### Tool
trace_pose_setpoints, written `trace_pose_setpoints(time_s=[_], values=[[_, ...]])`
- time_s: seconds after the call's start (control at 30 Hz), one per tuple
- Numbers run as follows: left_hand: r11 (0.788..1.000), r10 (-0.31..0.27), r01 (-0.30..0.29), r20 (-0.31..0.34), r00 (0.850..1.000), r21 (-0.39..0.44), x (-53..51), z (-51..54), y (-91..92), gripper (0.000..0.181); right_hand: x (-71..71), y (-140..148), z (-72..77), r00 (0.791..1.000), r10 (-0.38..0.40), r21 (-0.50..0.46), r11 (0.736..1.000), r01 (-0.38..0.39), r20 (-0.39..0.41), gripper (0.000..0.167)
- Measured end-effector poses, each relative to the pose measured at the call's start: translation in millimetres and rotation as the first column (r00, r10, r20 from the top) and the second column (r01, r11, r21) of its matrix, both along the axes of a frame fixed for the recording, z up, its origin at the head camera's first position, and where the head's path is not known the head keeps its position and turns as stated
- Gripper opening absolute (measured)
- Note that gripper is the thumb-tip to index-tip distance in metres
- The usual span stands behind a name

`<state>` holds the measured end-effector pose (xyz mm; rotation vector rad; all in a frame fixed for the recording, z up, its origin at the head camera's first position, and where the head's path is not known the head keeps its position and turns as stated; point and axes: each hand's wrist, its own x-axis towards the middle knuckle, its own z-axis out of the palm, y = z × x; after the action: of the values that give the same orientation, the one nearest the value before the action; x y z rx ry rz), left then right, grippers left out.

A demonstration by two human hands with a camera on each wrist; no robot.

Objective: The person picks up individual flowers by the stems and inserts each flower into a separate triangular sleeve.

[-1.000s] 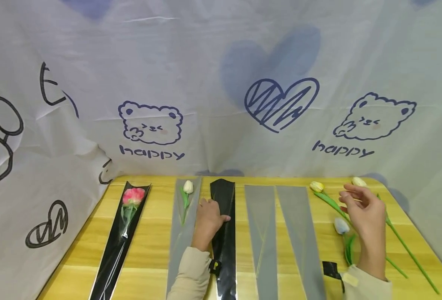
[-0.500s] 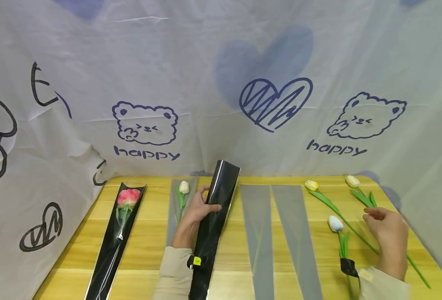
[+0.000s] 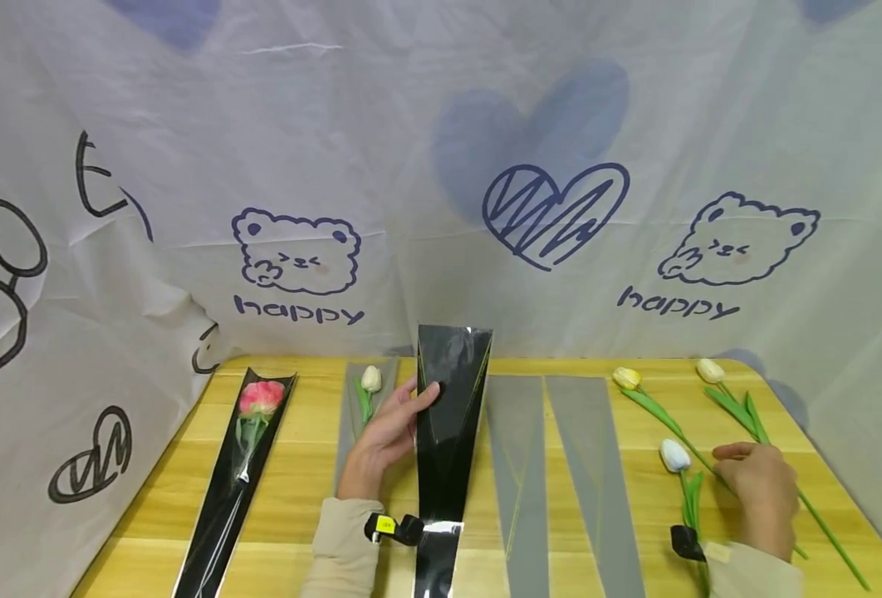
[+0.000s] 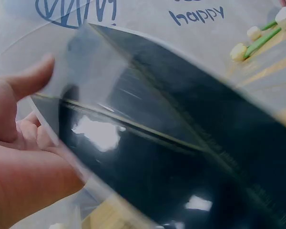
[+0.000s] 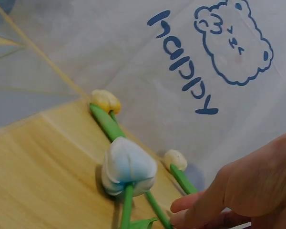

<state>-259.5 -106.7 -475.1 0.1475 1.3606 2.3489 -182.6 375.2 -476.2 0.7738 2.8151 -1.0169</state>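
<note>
My left hand [image 3: 390, 428] holds a black flower wrapping sleeve [image 3: 448, 407] by its left edge, thumb in front and fingers behind. The sleeve's upper end is raised above the table. In the left wrist view the sleeve [image 4: 133, 143] fills much of the picture, with clear film over black. My right hand [image 3: 762, 490] is low over the tulips at the right, fingers bent. Its fingertips are at the stem of the yellow-and-white tulip [image 3: 626, 379]; whether they pinch it is unclear. The pale blue-and-white tulip [image 5: 128, 167] lies beside that hand, the white tulip [image 3: 710, 370] beyond it.
Two grey sleeves [image 3: 517, 448] [image 3: 590, 448] lie right of the black one. To the left are a grey sleeve [image 3: 345, 432] with a white tulip [image 3: 370, 379] and a black sleeve [image 3: 224, 498] holding a pink flower [image 3: 262, 397]. A printed cloth [image 3: 426, 166] hangs behind the table.
The left hand has lifted the black sleeve off the table and turned its front toward the camera. The right hand has come down from above the tulips to the stems.
</note>
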Motion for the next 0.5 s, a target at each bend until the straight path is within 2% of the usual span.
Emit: trace_pose_setpoints(time_s=[0.1,0.27,0.4,0.5], values=[[1.000,0.015,-0.015,-0.010,1.000,-0.011,0.7,1.2,0.1,0.028,0.3,-0.1,1.6,0.999,0.041,0.023,0.999,-0.040,-0.017,0.026],[0.998,0.020,-0.023,-0.042,0.999,-0.067,1.9,3.1,0.1,0.026,0.1,0.8,2.3,0.993,0.113,0.028,0.993,-0.112,-0.034,0.024],[0.994,0.023,-0.027,-0.045,0.999,-0.103,3.4,4.7,1.3,0.018,0.3,-0.4,2.0,0.994,0.105,0.009,0.994,-0.105,-0.012,0.020],[0.991,0.024,-0.030,-0.052,0.998,-0.127,3.9,5.7,3.0,0.019,1.6,-1.5,3.4,0.996,0.083,0.009,0.996,-0.084,0.017,0.018]])
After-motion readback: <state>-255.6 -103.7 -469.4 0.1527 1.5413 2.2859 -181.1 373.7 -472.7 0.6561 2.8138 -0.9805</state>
